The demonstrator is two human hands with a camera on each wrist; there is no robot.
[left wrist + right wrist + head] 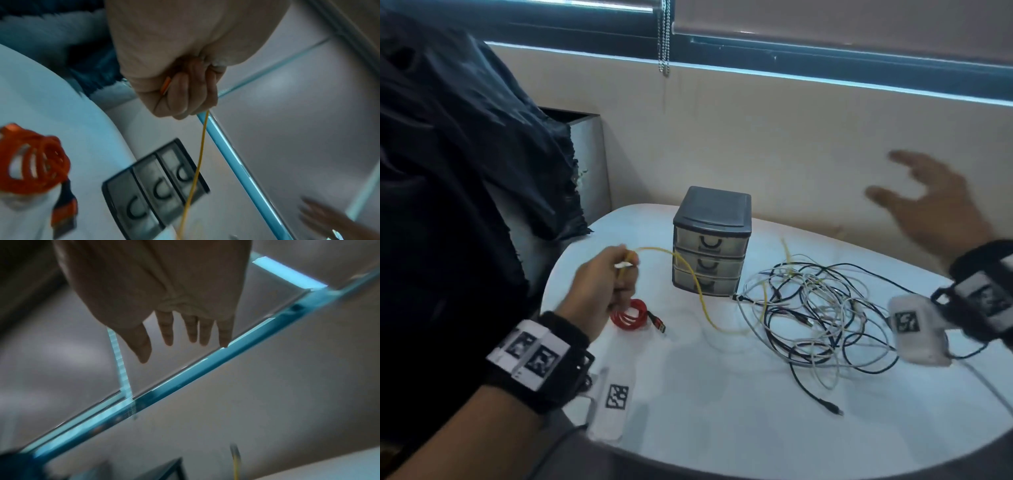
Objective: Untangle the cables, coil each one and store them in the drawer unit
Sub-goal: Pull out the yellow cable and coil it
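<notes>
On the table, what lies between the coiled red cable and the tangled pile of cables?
In the head view, only the yellow cable crosses the bare table between the red cable and the tangle, running from the left hand.

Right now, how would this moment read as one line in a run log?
left hand: grips yellow cable | right hand: open, raised | red cable: coiled on table | drawer unit: drawers shut | tangle: remains
</notes>
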